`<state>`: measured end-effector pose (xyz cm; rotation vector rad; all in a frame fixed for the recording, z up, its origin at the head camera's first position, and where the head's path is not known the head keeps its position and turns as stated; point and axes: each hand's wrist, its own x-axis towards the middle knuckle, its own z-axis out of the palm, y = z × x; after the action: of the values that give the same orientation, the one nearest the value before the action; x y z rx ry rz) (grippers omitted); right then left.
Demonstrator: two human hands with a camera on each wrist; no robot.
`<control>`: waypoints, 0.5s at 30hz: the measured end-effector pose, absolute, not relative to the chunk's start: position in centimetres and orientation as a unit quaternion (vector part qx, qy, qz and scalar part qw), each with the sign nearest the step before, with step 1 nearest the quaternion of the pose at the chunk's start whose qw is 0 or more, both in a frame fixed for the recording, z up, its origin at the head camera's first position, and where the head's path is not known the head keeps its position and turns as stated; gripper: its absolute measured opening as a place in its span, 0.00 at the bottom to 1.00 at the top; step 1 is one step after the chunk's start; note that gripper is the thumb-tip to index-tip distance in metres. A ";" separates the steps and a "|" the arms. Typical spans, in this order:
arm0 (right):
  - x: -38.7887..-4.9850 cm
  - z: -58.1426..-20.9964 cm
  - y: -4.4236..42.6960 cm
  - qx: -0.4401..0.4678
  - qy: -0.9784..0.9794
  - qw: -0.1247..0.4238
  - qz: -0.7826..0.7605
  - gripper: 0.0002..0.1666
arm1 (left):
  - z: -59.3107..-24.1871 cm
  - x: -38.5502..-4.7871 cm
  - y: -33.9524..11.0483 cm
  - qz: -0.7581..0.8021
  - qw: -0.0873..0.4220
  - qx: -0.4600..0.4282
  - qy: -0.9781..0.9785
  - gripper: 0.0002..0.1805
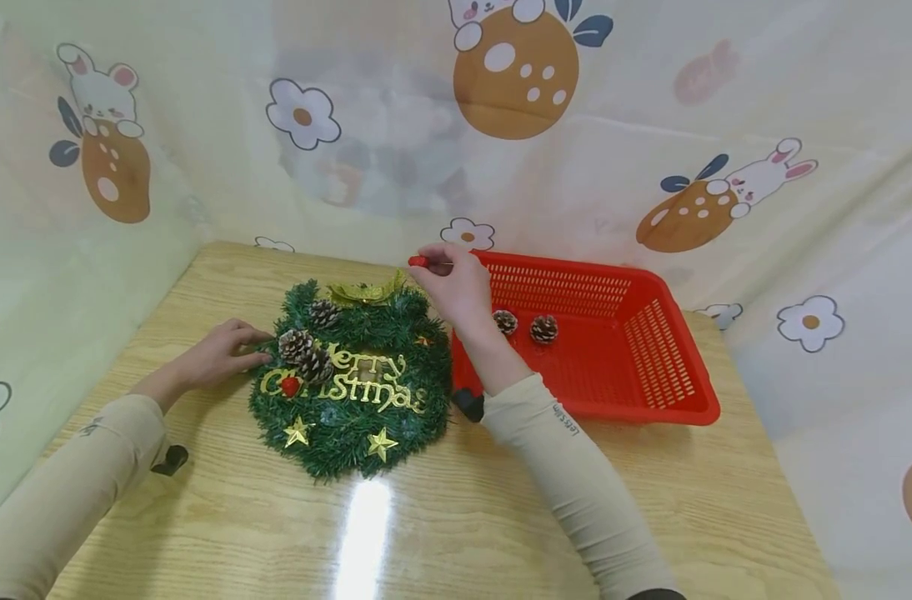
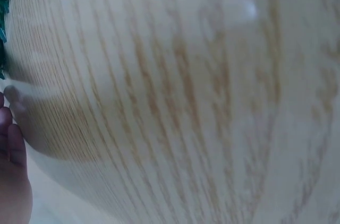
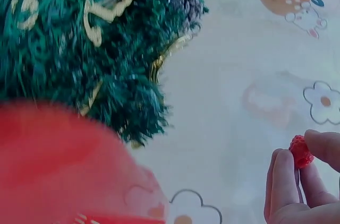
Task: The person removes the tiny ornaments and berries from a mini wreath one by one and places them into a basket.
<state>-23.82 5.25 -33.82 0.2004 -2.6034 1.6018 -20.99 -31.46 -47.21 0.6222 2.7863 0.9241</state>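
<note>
A green Christmas wreath [image 1: 351,446] lies on the table, bearing gold "Merry Christmas" lettering [image 1: 369,392], gold stars [image 1: 382,444], pine cones [image 1: 296,346], a red berry [image 1: 290,386] and a gold bow-like ornament [image 1: 366,292]. At the wreath's left edge, my left hand [image 1: 227,354] touches the greenery with relaxed fingers; only part of it enters the left wrist view. Above the wreath's far right side, my right hand [image 1: 456,283] pinches another red berry [image 3: 301,151] between thumb and fingers. That berry has a bumpy surface, and a thin stem shows by the fingers.
Right of the wreath stands a red plastic basket [image 1: 673,333] with slotted walls, two pine cones [image 1: 543,329] inside. My right forearm passes over its left rim. A patterned curtain [image 1: 396,108] hangs behind the wooden table [image 1: 276,533].
</note>
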 end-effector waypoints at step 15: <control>-25.1 -32.1 9.6 0.011 -0.829 0.059 0.556 0.16 | -47.1 -21.0 -31.4 0.305 0.073 0.201 0.928 0.25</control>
<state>-25.12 9.60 -32.13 0.0322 -2.5118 1.6833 -20.99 -31.42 -47.15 0.6051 2.7868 0.9147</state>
